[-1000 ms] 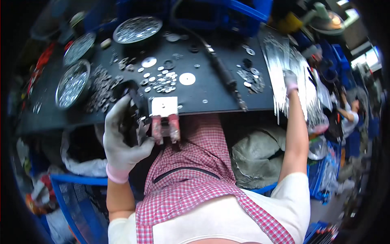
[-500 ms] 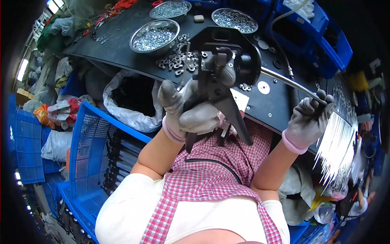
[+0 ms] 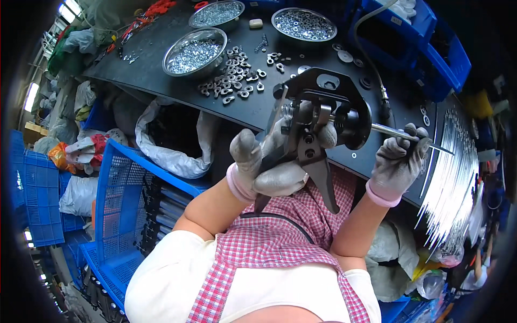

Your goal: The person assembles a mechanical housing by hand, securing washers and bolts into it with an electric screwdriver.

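Three steel bowls (image 3: 195, 51), two gloved hands (image 3: 272, 161)

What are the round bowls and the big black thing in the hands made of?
The bowls look like shiny bare metal: silvery and mirror-bright. The black thing in the left hand seems dark painted or blackened metal, with dull flat plates and bolts. The gloves look like grey knitted cloth.

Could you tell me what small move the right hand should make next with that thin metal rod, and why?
Probably slide the thin metal rod a little further left into the black metal assembly. The right hand pinches the rod, whose near end already lies at the assembly's right edge, while the left hand holds the assembly up above the black bench. How far the rod is already inserted is unclear.
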The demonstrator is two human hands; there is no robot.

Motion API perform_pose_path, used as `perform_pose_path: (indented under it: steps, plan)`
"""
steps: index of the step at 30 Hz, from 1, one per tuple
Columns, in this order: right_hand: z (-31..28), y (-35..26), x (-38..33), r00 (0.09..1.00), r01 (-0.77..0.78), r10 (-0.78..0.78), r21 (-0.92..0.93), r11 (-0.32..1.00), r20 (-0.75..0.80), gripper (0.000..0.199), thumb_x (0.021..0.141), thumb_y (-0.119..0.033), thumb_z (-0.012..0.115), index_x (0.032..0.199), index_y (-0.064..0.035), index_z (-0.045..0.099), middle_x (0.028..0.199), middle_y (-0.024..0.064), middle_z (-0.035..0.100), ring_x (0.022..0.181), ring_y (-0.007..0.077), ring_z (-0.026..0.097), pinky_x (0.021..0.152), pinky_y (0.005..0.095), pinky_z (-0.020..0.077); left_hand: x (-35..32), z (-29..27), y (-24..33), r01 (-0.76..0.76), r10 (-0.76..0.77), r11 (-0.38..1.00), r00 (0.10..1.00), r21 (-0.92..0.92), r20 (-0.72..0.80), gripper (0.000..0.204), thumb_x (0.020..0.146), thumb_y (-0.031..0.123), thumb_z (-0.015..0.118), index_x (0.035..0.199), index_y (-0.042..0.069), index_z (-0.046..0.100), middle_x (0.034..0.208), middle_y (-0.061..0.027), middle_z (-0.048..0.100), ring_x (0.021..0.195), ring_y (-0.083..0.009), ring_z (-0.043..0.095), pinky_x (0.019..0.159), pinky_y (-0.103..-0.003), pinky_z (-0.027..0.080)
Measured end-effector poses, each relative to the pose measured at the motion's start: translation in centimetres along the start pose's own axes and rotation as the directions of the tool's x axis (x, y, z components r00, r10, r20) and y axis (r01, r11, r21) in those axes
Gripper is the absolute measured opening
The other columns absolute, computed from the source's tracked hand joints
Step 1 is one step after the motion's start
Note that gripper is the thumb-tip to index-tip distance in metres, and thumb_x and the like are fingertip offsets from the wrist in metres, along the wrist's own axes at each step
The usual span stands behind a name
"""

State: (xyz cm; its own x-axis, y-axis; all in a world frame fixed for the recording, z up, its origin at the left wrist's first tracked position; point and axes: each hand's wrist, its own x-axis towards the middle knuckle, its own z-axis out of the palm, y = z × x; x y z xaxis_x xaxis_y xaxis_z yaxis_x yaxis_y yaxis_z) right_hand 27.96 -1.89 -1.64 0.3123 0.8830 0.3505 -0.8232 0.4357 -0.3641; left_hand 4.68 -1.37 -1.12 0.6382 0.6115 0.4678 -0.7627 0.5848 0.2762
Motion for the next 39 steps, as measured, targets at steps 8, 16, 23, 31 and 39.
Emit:
perform_pose_path:
  steps: [8, 16, 23, 31, 39]
  plan:
    - [-1.1, -1.1, -0.6, 0.999, -0.039, 0.04, -0.104, 0.994, 0.009, 0.02, 0.097, -0.026, 0.05, 0.103, -0.0085, 0.058, 0.096, 0.0127, 0.061, 0.069, 0.0164, 0.066, 0.05, 0.02, 0.0526, 0.7, -0.1, -1.2, 0.115, -0.12, 0.992, 0.989, -0.055, -0.089, 0.091, 0.076, 0.037, 0.075, 0.142, 0.001, 0.024, 0.13, -0.0225, 0.046, 0.043, -0.0056, 0.049, 0.037, -0.015, 0.038]
    - [-1.6, -1.3, -0.3, 0.991, -0.135, 0.134, -0.052, 0.99, -0.012, 0.018, 0.097, -0.024, 0.05, 0.101, -0.008, 0.056, 0.096, 0.0121, 0.06, 0.07, 0.015, 0.065, 0.051, 0.0192, 0.0528, 1.5, -0.2, -1.3, 0.071, -0.07, 0.997, 0.997, 0.021, -0.03, 0.088, 0.081, 0.036, 0.069, 0.141, -0.006, 0.02, 0.126, -0.027, 0.047, 0.039, -0.0066, 0.049, 0.034, -0.018, 0.041]
    - [-2.0, -1.4, -0.2, 0.974, -0.224, 0.224, -0.014, 0.975, 0.027, 0.014, 0.096, -0.02, 0.052, 0.102, -0.0075, 0.052, 0.097, 0.0139, 0.06, 0.074, 0.0178, 0.065, 0.056, 0.0195, 0.0506, 1.9, -0.4, -1.8, 0.052, -0.052, 0.994, 0.999, -0.092, 0.004, 0.074, 0.086, 0.028, 0.065, 0.138, -0.008, 0.025, 0.12, -0.027, 0.051, 0.038, -0.0099, 0.052, 0.034, -0.019, 0.044]
    - [-3.2, -1.3, 0.6, 0.954, -0.189, 0.166, 0.072, 0.979, 0.25, 0.015, 0.095, -0.02, 0.053, 0.102, -0.0073, 0.052, 0.101, 0.0144, 0.059, 0.08, 0.0201, 0.065, 0.064, 0.0233, 0.051, 1.6, -1.6, -2.7, 0.055, -0.059, 0.992, 0.998, -0.116, -0.029, 0.066, 0.088, 0.026, 0.064, 0.134, -0.009, 0.031, 0.122, -0.0264, 0.052, 0.036, -0.0073, 0.047, 0.028, -0.018, 0.033]
    - [-3.0, -0.5, 0.0, 0.975, -0.1, 0.104, -0.032, 0.994, 0.195, 0.016, 0.094, -0.019, 0.055, 0.104, -0.007, 0.055, 0.102, 0.0131, 0.056, 0.078, 0.0171, 0.061, 0.069, 0.0262, 0.0564, 1.6, -0.9, -2.2, 0.07, -0.08, 0.995, 0.986, -0.071, -0.148, 0.061, 0.09, 0.036, 0.058, 0.126, -0.011, 0.04, 0.081, -0.0122, 0.062, 0.032, -0.0058, 0.04, 0.029, -0.018, 0.029]
